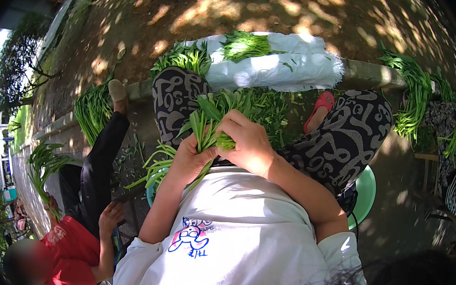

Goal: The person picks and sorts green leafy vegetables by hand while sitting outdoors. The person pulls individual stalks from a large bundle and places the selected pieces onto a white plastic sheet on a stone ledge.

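Hair (pixel 384 284) hangs lower right, while mid-frame our left hand (pixel 189 159) grips greens (pixel 202 135) slanting lower left, our right hand (pixel 252 146) pinching some beside it

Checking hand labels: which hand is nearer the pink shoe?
Right. The right hand is below and left of the pink shoe in the picture; the left hand is farther left and lower.

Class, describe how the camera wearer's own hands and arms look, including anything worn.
The left hand and right hand are bare: no gloves, and no watch or bracelet shows. The forearms are uncovered too. The short white fabric sleeves belong to a white T-shirt with a pink-and-blue cartoon print.
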A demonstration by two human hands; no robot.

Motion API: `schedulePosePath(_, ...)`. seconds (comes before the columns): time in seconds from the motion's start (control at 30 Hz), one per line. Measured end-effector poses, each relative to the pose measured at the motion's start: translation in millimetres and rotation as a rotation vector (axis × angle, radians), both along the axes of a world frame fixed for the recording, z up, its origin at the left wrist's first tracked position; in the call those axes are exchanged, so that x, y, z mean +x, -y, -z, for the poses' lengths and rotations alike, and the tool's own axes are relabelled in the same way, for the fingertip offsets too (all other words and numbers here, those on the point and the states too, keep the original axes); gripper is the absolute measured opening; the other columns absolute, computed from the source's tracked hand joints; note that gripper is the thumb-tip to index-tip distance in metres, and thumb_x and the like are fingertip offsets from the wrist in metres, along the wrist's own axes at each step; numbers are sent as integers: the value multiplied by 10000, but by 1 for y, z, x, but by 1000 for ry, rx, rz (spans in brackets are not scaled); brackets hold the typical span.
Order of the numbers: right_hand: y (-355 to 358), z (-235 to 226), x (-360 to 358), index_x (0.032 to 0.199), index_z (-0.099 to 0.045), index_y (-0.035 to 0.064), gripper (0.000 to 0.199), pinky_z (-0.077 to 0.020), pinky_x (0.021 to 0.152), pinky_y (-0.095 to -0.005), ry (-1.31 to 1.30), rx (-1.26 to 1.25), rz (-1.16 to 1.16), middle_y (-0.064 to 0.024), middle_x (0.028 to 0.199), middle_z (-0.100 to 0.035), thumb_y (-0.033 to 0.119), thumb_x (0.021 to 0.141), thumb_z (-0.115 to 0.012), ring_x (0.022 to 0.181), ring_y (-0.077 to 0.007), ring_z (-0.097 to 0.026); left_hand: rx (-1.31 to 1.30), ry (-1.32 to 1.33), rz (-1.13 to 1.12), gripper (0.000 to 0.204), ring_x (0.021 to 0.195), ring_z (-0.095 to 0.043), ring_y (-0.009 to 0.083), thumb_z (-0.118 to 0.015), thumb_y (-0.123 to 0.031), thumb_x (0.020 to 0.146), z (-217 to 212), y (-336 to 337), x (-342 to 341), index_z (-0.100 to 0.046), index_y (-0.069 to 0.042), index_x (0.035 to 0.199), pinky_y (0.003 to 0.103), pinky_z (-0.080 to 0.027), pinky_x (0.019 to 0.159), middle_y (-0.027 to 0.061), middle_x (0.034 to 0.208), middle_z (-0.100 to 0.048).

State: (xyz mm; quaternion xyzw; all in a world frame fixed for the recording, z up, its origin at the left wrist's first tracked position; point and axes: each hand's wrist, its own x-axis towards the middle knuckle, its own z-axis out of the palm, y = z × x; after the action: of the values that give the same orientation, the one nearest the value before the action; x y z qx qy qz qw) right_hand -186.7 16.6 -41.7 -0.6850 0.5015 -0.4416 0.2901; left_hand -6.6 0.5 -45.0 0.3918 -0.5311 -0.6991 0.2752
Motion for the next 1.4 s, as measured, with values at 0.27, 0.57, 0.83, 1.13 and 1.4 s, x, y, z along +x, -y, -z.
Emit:
schedulePosePath(0.27,7,16,0,878,-610,34,128,-448,653,-263,442,235,-75,-36,810,-563,68,758,-641,727,-131,-562,2,83,-13,349,963,-538,71,-598,-33,900,-5,-1,-2,-519,-26,1241,234,-443,845,2,1085,-605)
schedulePosePath(0.57,7,9,-7,913,-601,45,182,-475,592,-278,358,365,-75,-32,861,-578,85,749,-670,708,-136,-589,-113,105,-18,348,1004,-523,88,-554,-17,917,0,-2,-4,-495,-11,1260,248,-411,900,22,1106,-600)
schedulePosePath(0.83,3,-5,-11,885,-566,40,281,-492,654,-351,-220,-20,-44,-100,884,-525,75,642,-703,736,-296,-580,-87,114,-4,334,1021,-516,93,-534,-29,932,1,-2,-2,-488,-13,1262,254,-404,913,24,1126,-591)
schedulePosePath(1.13,12,12,-15,882,-586,20,79,-454,558,-292,1065,673,-119,-35,776,-558,59,816,-567,632,-124,-530,-143,129,-5,333,1014,-518,99,-535,-67,942,8,-1,3,-490,-15,1268,257,-400,914,26,1135,-592)
schedulePosePath(1.4,29,-17,-70,981,-618,27,174,-438,875,-283,525,-55,279,-90,1086,-653,190,928,-582,1010,-154,-560,-64,41,-90,245,922,-541,71,-604,-81,909,1,-5,-2,-572,-17,1143,226,-426,830,-7,1031,-629)
